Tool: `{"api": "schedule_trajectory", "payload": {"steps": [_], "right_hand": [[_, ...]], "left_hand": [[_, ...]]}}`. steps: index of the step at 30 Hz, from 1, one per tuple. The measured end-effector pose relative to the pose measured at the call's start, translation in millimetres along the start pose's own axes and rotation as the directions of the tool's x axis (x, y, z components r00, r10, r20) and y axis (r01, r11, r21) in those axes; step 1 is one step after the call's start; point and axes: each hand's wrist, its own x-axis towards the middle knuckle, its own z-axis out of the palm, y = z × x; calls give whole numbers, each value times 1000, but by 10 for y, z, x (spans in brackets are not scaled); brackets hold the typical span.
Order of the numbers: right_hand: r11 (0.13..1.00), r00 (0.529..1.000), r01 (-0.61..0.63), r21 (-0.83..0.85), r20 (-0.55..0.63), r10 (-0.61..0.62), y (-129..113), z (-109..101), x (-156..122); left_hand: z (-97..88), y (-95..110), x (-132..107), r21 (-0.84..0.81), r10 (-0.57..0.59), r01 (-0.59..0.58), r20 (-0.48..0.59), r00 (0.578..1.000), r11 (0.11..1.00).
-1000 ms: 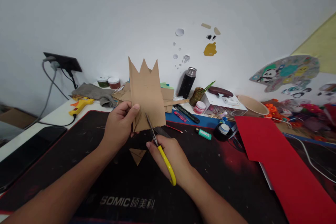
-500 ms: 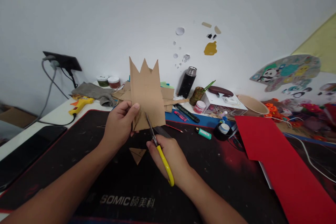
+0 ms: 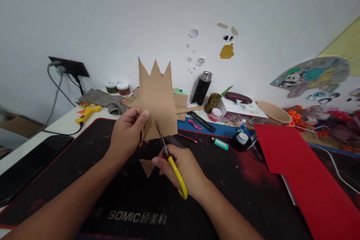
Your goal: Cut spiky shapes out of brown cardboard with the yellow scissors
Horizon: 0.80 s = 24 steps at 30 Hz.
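Note:
A brown cardboard piece (image 3: 158,97) with a zigzag top of three points stands upright over the mat. My left hand (image 3: 128,129) pinches its lower left edge, thumb in front. My right hand (image 3: 180,167) is closed round the yellow-handled scissors (image 3: 177,176). Their blades point up and lie against the lower part of the cardboard; one blade shows in front, and I cannot tell how far they are parted. On the mat below lies a small cardboard triangle (image 3: 146,167), partly covered by my right thumb.
A black desk mat (image 3: 135,195) covers the desk. At left are a yellow glue gun (image 3: 88,112) and a dark phone (image 3: 33,167). Behind stand a black thermos (image 3: 201,88) and jars. To the right are a teal lighter-like item (image 3: 219,143) and a large red sheet (image 3: 298,172).
My right thumb has shifted left and now overlaps the cardboard triangle. The cardboard and scissors have hardly moved; the whole view has shifted slightly.

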Motion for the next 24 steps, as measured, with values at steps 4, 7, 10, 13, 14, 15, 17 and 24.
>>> {"api": "schedule_trajectory", "payload": {"steps": [4,7,10,13,14,15,17,24], "right_hand": [[997,998,38,63,45,-41,-6,-55,0],[998,998,40,50,55,-43,-34,-82,-7],[999,999,6,47,38,-8,-58,-72,-16],[997,999,-24,69,42,21,-53,-45,-19],[997,999,-29,70,43,26,-45,-36,-19],[997,999,-33,66,38,31,-34,-28,-18],[998,999,-36,51,19,36,-14,-15,-15],[998,998,-68,4,-8,68,-51,-13,-13]], "left_hand": [[-12,51,-3,29,48,-48,-11,999,998],[-22,62,-20,64,87,-87,8,996,994],[-18,47,-43,84,87,-88,22,996,993],[1,35,-58,75,61,-64,42,997,995],[9,34,-61,70,52,-55,49,997,996],[16,34,-62,67,44,-48,54,998,997],[26,33,-60,64,39,-43,62,997,997],[33,23,-56,61,28,-32,69,997,998]]}}
